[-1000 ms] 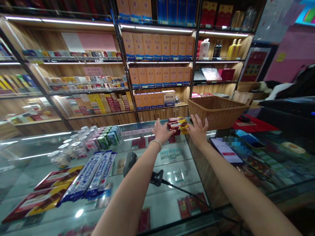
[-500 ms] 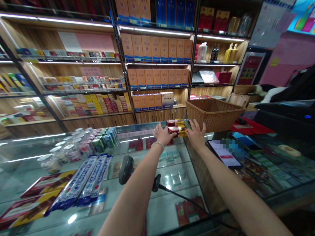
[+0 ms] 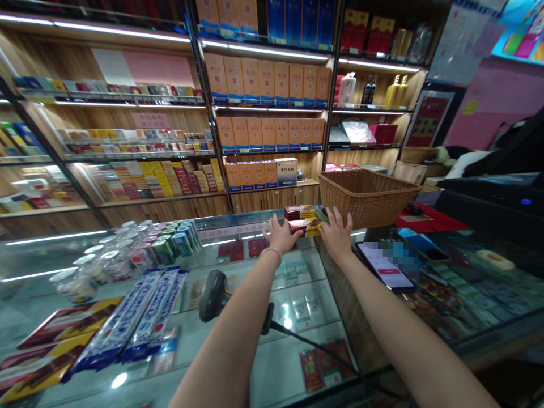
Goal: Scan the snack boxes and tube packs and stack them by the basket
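Observation:
At the far edge of the glass counter, my left hand (image 3: 282,236) and my right hand (image 3: 338,237) grip a small stack of red-and-yellow snack packs (image 3: 306,228) from both ends. Fingers of each hand curl round the near packs, while similar packs (image 3: 300,212) lie just behind them. Something dark green shows beside my right fingers, too covered to name. Under my left forearm is a black handheld barcode scanner (image 3: 213,294), partly hidden, its cable running toward the lower right.
A wicker basket (image 3: 369,198) stands right behind my right hand. Blue-and-white wrapped bars (image 3: 131,317), red-and-yellow chocolate packs (image 3: 51,360) and several lidded jars (image 3: 74,284) occupy the counter's left. To the right lies a phone (image 3: 382,266). Stocked shelves (image 3: 267,153) rise behind.
My view has shifted slightly. The packs between my hands have tilted, showing more of their edges; both hands keep their grip at nearly the same spot.

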Action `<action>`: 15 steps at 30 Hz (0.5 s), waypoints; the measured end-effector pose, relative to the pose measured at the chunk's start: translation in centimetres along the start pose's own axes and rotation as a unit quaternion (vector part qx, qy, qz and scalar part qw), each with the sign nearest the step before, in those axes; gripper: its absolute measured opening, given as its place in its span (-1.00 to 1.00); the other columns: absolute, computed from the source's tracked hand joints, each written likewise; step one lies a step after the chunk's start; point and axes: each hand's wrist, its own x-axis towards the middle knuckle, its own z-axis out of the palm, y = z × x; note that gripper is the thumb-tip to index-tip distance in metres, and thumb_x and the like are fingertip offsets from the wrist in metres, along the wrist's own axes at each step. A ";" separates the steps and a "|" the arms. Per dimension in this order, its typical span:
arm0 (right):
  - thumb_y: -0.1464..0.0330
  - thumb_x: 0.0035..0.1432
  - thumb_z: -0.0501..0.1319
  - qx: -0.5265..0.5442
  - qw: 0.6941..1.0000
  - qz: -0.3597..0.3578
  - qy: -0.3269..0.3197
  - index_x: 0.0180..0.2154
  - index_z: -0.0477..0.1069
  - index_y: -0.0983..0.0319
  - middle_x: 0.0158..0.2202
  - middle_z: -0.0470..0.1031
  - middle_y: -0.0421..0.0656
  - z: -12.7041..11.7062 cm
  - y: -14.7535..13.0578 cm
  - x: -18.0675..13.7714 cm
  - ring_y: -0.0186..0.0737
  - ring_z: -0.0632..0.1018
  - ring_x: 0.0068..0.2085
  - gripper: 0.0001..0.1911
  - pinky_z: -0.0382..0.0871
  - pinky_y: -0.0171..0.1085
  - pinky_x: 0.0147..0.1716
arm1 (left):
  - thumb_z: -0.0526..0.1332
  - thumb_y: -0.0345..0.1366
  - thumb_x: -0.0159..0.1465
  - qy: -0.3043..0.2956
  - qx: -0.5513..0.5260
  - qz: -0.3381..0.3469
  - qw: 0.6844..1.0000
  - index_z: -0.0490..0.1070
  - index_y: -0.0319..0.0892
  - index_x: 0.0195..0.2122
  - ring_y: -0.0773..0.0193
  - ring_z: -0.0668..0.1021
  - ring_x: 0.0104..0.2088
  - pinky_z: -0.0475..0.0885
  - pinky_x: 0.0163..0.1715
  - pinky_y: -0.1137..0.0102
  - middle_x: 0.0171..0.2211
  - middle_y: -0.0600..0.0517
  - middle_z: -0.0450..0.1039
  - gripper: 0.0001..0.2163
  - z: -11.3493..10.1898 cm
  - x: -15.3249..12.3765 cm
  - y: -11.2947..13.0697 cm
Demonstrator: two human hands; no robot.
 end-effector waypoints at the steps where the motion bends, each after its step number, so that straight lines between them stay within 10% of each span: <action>1: 0.35 0.38 0.16 -0.002 1.000 0.003 -0.003 -0.05 0.60 0.23 0.43 0.30 0.12 0.0 -0.1 0.0 0.16 0.21 0.45 -0.74 -0.18 0.40 0.41 | 0.21 0.19 0.33 0.004 0.001 0.000 1.000 0.31 -0.05 0.38 -0.21 -0.07 0.56 -0.06 0.43 -0.28 0.58 -0.28 -0.22 -0.32 0.2 0.0 0.0; 15: 0.37 0.27 0.21 0.000 1.000 -0.013 -0.017 0.09 0.51 0.23 0.47 0.22 0.17 -0.6 -0.9 -0.4 0.17 0.15 0.48 -0.63 -0.20 0.34 0.40 | 0.28 0.10 0.32 0.100 -0.027 -0.017 0.995 0.40 -0.06 0.26 -0.06 0.08 0.53 -0.02 0.47 -0.14 0.54 -0.19 0.01 -0.43 0.8 -1.9 0.7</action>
